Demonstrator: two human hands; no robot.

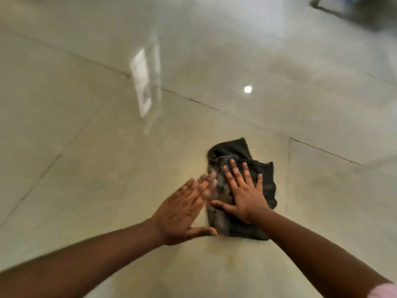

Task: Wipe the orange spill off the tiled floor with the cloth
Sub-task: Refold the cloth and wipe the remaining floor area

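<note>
A dark, crumpled cloth (263, 175) lies flat on the glossy beige tiled floor (107, 168), right of centre. My right hand (242, 192) presses flat on top of it, fingers spread. My left hand (184, 209) is blurred, palm down, fingers together; it lies at the cloth's left edge with its fingertips just over the fabric. A faint yellowish-orange tint (232, 259) shows on the tile below and around the cloth. Whatever lies under the cloth is hidden.
Dark grout lines (189, 100) cross the floor diagonally. Bright reflections of a window (142, 82) and a lamp (248, 89) shine on the tiles. A dark blurred object (354, 9) sits at the top right corner. A pink sleeve edge (384, 291) shows at bottom right.
</note>
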